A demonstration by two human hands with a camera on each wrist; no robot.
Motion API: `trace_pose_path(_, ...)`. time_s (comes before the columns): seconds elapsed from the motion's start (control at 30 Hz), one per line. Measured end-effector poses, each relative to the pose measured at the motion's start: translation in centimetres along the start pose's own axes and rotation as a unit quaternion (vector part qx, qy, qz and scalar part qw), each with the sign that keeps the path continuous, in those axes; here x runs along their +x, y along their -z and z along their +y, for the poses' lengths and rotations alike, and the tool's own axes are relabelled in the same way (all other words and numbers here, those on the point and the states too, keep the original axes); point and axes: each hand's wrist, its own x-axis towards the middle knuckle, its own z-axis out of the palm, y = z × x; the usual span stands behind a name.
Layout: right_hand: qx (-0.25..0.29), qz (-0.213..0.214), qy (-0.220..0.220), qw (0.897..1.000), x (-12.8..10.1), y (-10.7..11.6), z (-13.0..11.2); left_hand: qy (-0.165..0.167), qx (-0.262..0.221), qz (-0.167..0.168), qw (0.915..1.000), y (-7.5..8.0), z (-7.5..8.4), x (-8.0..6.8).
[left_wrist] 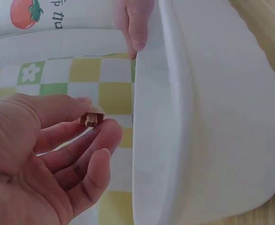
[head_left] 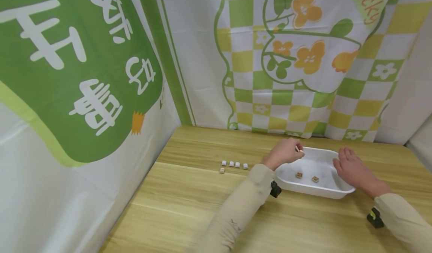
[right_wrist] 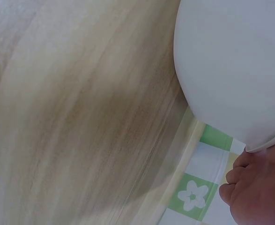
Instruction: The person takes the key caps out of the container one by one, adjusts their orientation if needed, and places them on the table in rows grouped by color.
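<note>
- Wood table (head_left: 209, 208) in a corner, printed cloths hung behind; white tray (head_left: 324, 190) sits on it near the back wall.
- Tray holds 2 small tan keycaps (head_left: 299, 175), lying apart on its floor.
- Left hand (head_left: 283, 152) hovers over tray's left rim, thumb + fingers pinching one small tan keycap (left_wrist: 91, 119); wrist view shows its underside w/ a stem, just beside the tray wall (left_wrist: 184, 140).
- Right hand (head_left: 352, 168) at tray's right rim, fingers straight, touching the edge; holds nothing. Wrist view shows only fingertips (right_wrist: 249, 187) against the rim.
- Row of 4 pale keycaps (head_left: 234, 164) on table left of tray, 1 tan one (head_left: 222, 170) just in front of row's left end.
- Writing: left green banner (head_left: 67, 58) has big white Chinese characters, seen tilted, can't read. Back cloth (head_left: 303, 58), green/yellow checks + orange flowers, shows "ucky" top right in orange.
- Left wrist view: tomato pic + partial characters on cloth, unreadable.
</note>
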Motion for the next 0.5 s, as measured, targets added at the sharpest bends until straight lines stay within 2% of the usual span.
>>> trace_pose_path(0.13,-0.012,0.013,0.011,1.0,-0.1,0.0,-0.1,0.007,-0.025,0.004,0.9997,1.1,-0.5,-0.9)
trace_pose_path(0.33,-0.025,0.038,0.021,0.999,-0.1,-0.3,0.2,0.023,-0.097,0.023,0.9948,2.3,-1.2,-2.2)
trace_pose_path(0.5,-0.037,0.046,0.031,0.998,0.0,-0.4,0.2,0.018,-0.114,0.036,0.9926,3.2,-2.2,-3.0)
